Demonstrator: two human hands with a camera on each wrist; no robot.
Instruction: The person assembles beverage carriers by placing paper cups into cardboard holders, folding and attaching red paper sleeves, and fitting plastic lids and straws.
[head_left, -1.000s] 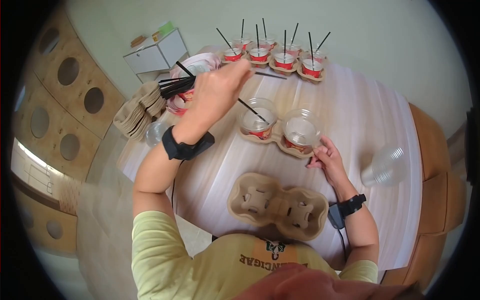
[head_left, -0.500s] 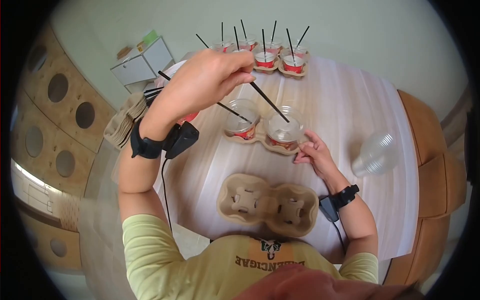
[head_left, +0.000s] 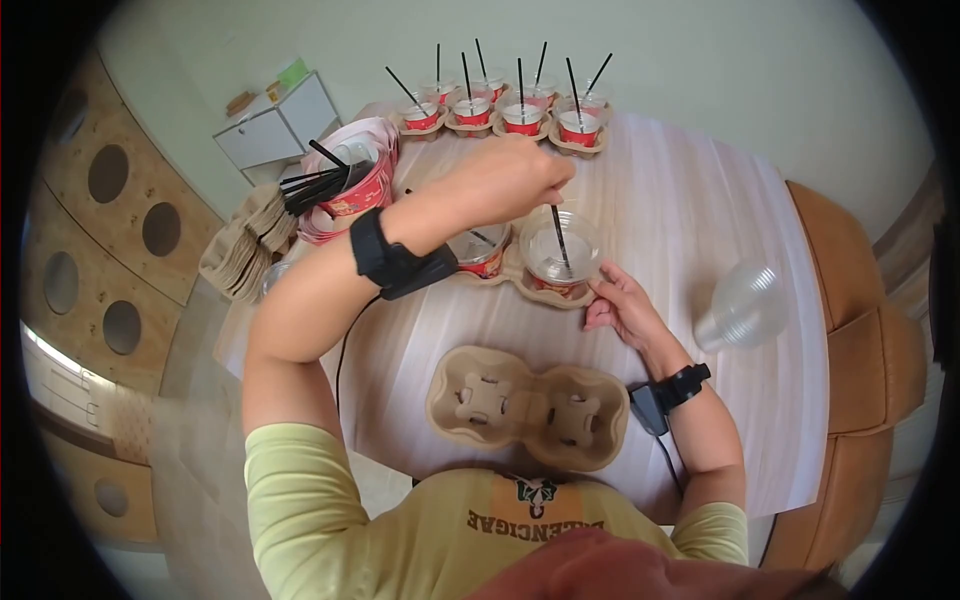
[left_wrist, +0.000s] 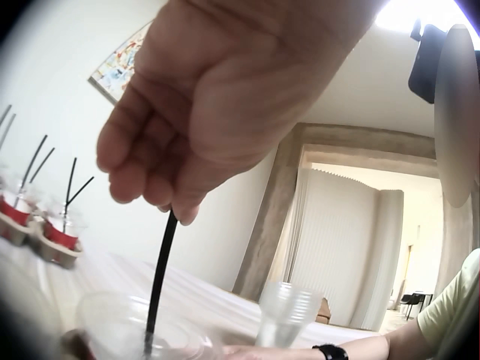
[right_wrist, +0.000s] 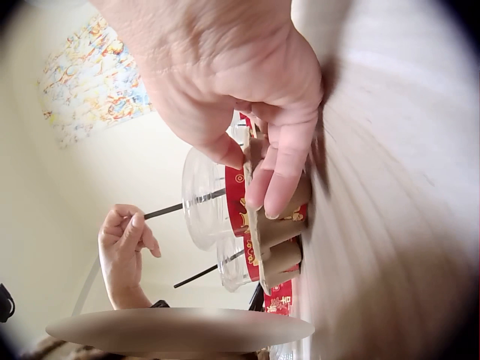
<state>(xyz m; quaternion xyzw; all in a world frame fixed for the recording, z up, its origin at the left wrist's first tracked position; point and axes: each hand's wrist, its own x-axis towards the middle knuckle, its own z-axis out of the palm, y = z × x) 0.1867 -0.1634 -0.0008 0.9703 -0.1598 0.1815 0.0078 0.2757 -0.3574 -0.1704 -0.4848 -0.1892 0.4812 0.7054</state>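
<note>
My left hand (head_left: 515, 180) pinches the top of a black straw (head_left: 562, 240), whose lower end is inside the right-hand clear-topped cup (head_left: 548, 262). The left wrist view shows the fingertips on the straw (left_wrist: 160, 281) above the cup's rim. This cup and another cup (head_left: 480, 262) with a straw sit in a cardboard carrier (head_left: 545, 295). My right hand (head_left: 628, 308) holds the carrier's right edge; in the right wrist view the thumb and fingers (right_wrist: 283, 169) pinch its rim. My left forearm partly hides the other cup.
An empty cardboard carrier (head_left: 527, 408) lies near the body. Stacked clear cups (head_left: 742, 308) are at the right. Filled carriers (head_left: 522, 128) with straws stand at the back. A red bucket (head_left: 365, 190) with black straws (head_left: 318, 188) and stacked carriers (head_left: 240, 245) are at the left.
My left hand has moved right from above the first cup, and its straw has gone down into the right-hand cup. My right hand stays at the carrier's edge.
</note>
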